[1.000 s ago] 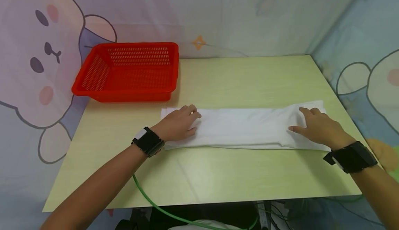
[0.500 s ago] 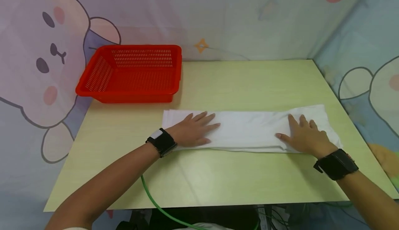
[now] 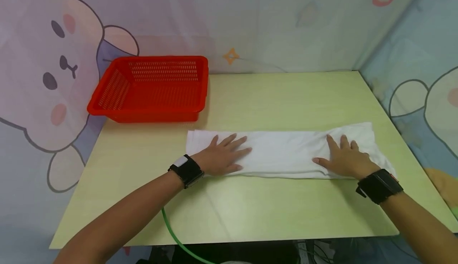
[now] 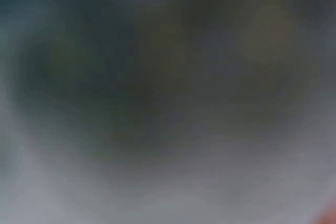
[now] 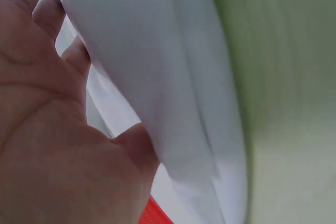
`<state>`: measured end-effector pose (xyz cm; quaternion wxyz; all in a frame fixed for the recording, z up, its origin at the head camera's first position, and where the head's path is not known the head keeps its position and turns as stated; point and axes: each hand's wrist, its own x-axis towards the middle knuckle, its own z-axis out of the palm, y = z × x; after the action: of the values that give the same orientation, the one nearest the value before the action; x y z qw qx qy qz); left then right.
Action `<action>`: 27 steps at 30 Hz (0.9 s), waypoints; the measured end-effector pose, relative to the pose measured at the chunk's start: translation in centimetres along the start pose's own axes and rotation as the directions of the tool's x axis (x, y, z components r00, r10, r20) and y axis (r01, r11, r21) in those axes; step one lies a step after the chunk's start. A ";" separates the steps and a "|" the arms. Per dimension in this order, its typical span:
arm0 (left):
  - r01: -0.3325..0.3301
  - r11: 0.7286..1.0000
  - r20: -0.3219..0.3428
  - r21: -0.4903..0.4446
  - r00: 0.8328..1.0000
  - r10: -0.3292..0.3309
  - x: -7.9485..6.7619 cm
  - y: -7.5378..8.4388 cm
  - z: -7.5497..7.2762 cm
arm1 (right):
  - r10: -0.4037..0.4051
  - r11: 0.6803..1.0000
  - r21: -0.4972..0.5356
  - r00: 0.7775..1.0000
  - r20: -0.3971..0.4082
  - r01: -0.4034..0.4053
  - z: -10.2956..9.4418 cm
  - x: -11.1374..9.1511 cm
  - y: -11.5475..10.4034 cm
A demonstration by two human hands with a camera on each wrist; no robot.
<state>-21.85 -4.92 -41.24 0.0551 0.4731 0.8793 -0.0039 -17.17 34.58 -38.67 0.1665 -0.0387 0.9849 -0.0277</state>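
A white cloth point(image 3: 282, 152), folded into a long flat strip, lies across the table. On its left part rests my left hand point(image 3: 223, 156), fingers spread and straight. My right hand point(image 3: 345, 158) lies on the right part with its fingers spread. Beyond that hand the cloth's right end flares out and looks creased. The right wrist view shows the right palm point(image 5: 58, 129), with fingertips and thumb touching the white fabric point(image 5: 157, 77). The left wrist view is too blurred to make out the hand's work.
A red plastic basket point(image 3: 154, 93) with slotted walls stands at the table's back left. The pale wooden table point(image 3: 279, 208) meets printed curtains at the back and sides. A green cable point(image 3: 171, 232) hangs over the front edge at the left.
Both hands have moved inward along the cloth, the left to the right and the right to the left. Their fingers have straightened and spread. The cloth's right end has fanned out slightly.
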 end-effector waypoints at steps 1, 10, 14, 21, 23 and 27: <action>0.001 1.000 -0.009 0.001 1.000 -0.001 -0.1 0.1 0.0 | -0.004 1.000 0.002 1.000 0.010 0.004 -0.1 0.2 0.0; 0.073 0.997 0.010 -0.013 0.997 -0.073 -0.2 1.2 0.0 | -0.029 0.999 0.017 0.999 0.043 0.029 -0.6 2.0 0.5; 0.117 0.993 0.009 0.023 0.993 -0.118 0.0 1.8 0.1 | -0.038 0.999 0.024 0.998 0.050 0.037 -1.1 3.1 0.6; 0.179 0.982 -0.019 0.067 0.984 -0.178 0.0 3.1 0.2 | -0.066 0.998 0.011 0.997 0.037 0.066 -1.7 5.3 0.8; 0.173 0.981 -0.026 0.089 0.985 -0.171 0.0 3.2 0.4 | -0.075 0.997 0.011 0.997 0.035 0.074 -1.8 5.9 0.9; 0.130 0.984 -0.041 0.122 0.991 -0.126 0.0 3.1 0.6 | -0.091 0.996 -0.016 0.995 0.030 0.091 -2.1 6.9 0.9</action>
<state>-19.23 -3.20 -41.69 0.0106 0.4183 0.9066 -0.0543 -24.46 34.96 -38.98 0.1793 -0.0853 0.9797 -0.0261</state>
